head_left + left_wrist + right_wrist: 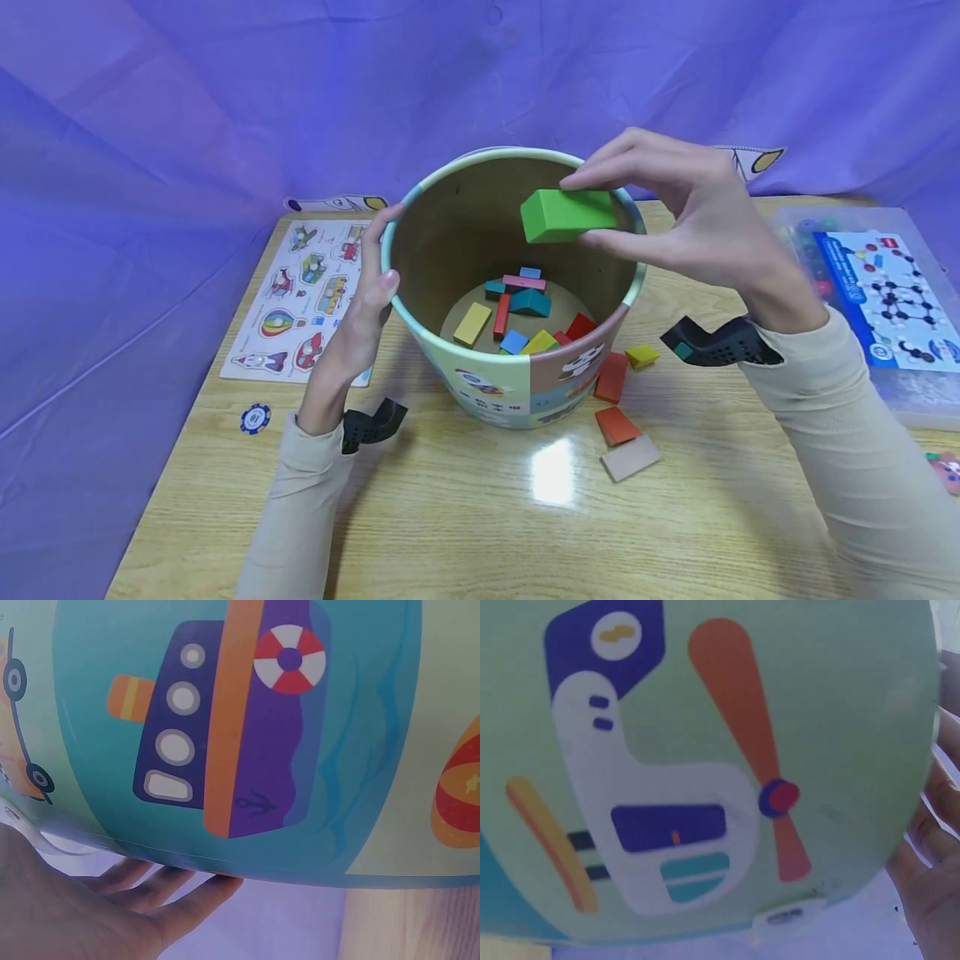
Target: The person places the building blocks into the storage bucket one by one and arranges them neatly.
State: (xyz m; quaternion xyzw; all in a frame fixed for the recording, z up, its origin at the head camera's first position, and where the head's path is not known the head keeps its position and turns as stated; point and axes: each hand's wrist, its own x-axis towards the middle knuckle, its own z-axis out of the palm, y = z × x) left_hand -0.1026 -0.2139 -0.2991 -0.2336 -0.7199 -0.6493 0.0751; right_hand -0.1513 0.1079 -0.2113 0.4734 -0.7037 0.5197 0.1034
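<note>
A round bucket [480, 379] with printed pictures stands upright on the table. My left hand [365, 296] grips its rim at the left, the thumb lapping over the edge and the fingers along the outside. Between thumb and fingers, my right hand [671, 212] pinches a bright green block [566, 215] above the bucket's opening, near the right rim. Several coloured blocks lie on the bucket's floor, among them a yellow block [472, 324], a teal triangular block [530, 302] and a thin red block [502, 317]. The front wall hides part of that pile.
Right of the bucket lie a yellow block [642, 357], two red-orange blocks, and a plain wooden block [631, 457]. A picture puzzle board [247, 342] and a poker chip [256, 418] are at the left. At the right sits a clear plastic box [892, 392].
</note>
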